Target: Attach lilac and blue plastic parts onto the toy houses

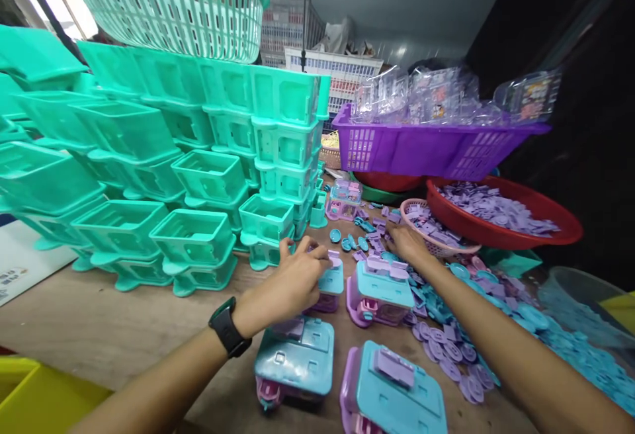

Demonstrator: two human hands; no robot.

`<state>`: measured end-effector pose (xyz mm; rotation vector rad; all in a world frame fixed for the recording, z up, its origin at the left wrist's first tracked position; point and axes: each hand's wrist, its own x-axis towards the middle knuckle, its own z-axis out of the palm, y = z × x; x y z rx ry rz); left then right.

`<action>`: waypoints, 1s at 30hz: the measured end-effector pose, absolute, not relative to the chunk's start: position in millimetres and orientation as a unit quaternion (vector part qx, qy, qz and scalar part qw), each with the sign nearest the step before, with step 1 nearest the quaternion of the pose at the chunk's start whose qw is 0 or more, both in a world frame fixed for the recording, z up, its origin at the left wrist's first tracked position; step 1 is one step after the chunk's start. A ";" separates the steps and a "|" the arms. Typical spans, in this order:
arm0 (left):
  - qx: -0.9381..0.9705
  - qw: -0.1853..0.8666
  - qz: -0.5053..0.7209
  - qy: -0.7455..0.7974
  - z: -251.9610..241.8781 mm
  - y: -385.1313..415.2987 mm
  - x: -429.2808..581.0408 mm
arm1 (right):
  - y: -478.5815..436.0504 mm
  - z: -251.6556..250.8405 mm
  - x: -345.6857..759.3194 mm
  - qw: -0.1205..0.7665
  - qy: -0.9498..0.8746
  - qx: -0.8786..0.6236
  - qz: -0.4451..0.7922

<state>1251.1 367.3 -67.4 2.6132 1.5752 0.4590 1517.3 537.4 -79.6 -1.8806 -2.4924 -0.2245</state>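
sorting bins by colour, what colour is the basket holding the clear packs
The basket is purple, head view.

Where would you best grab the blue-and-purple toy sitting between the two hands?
Probably from above, pinching the near and far walls of the toy: it sits flat on the table, blue top up. The piece under the left hand crowds its left side, and loose parts crowd its right.

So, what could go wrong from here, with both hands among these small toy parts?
The right hand reaches across loose purple discs; its forearm may sweep some off the table. The left hand grips a small blue toy right beside the stacked teal housings; a bump might topple them.
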 end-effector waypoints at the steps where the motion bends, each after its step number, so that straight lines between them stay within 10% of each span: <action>1: 0.843 0.039 0.161 0.512 -65.3 367.4 1252.1 | 535.6 -74.5 1518.2 0.023 -0.790 -0.609 -0.068; 11: 0.789 0.165 0.464 0.368 -44.2 342.8 1282.6 | 412.5 -7.3 1490.9 0.282 -0.788 -0.404 0.370; 18: 0.715 -0.030 0.538 0.447 -75.1 305.8 1283.0 | 351.4 -33.5 1450.2 0.344 -0.621 -0.422 0.565; 30: 0.784 -0.053 0.397 0.475 -98.5 255.5 1255.5 | 350.7 -72.6 1438.2 0.263 -0.925 -0.254 0.107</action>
